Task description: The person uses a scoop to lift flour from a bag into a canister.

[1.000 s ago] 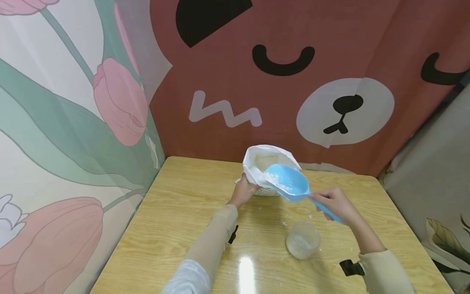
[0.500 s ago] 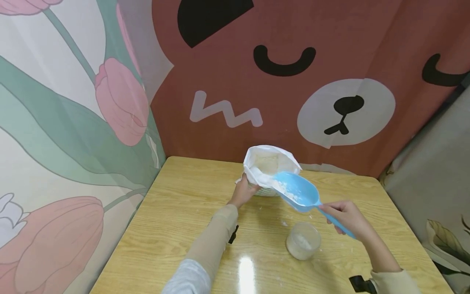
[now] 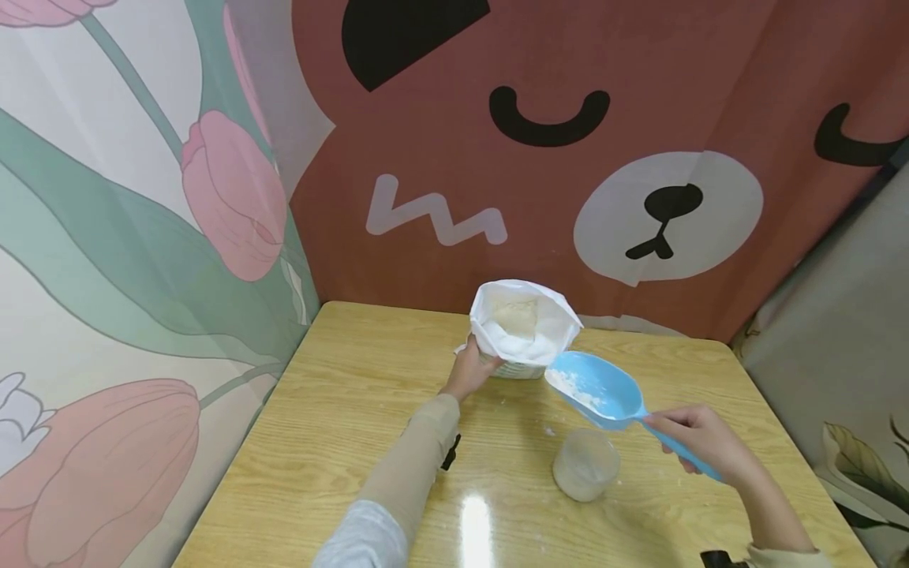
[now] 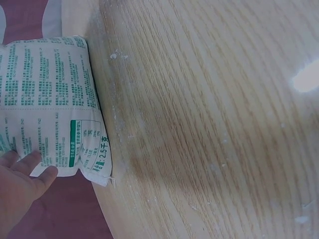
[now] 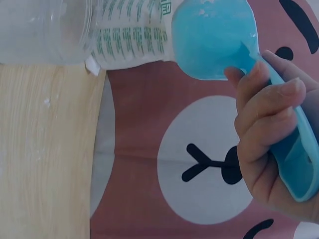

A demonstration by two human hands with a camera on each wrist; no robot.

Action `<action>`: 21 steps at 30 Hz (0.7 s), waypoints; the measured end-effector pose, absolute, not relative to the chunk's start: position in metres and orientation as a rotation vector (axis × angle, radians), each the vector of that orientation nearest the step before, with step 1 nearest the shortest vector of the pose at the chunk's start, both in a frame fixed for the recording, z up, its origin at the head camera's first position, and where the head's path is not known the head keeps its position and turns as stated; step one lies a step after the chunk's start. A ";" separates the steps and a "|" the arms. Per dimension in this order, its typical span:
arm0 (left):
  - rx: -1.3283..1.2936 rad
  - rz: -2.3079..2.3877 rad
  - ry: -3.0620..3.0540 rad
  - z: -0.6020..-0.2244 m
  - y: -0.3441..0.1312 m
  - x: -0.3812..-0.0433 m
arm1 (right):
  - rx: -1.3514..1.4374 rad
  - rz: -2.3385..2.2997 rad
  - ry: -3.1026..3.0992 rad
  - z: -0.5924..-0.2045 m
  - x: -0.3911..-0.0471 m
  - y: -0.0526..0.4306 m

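- Right hand (image 3: pixel 699 442) gripped a light-blue plastic scoop (image 3: pixel 618 388) bearing white powder (image 3: pixel 574 388).
- Left hand (image 3: pixel 469 371) touched the white, green-printed bag (image 4: pixel 50 84); grip unclear.
- Scooping seemed underway; next called for level handling.

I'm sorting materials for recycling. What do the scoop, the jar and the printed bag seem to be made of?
Scoop: probably molded plastic, smooth and slightly glossy, evenly blue.
Jar: plastic or glass, unclear which; see-through, shiny, with rings near its rim.
Printed bag: perhaps woven plastic or cloth, matte, with creases and loose threads at a corner.
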State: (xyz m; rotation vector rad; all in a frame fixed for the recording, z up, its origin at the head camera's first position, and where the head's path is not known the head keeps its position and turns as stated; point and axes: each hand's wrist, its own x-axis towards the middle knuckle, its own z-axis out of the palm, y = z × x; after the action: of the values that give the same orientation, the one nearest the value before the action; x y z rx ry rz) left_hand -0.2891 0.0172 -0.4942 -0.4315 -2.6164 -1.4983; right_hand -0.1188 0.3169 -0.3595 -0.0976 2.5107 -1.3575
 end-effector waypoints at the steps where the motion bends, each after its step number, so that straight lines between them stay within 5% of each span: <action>1: -0.432 -1.494 -2.615 -0.495 0.017 -0.289 | -0.087 -1.352 2.512 -0.360 -0.117 0.319; 21: -0.458 -1.512 -2.590 -0.491 0.017 -0.287 | -0.012 -1.227 2.432 -0.367 -0.097 0.351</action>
State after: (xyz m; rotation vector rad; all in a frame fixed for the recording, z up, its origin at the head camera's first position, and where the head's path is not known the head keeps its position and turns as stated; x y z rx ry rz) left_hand -0.2869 0.0169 -0.4912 -0.4585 -2.5895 -1.5119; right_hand -0.0973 0.3511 -0.3671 -0.0121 2.4318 -1.2271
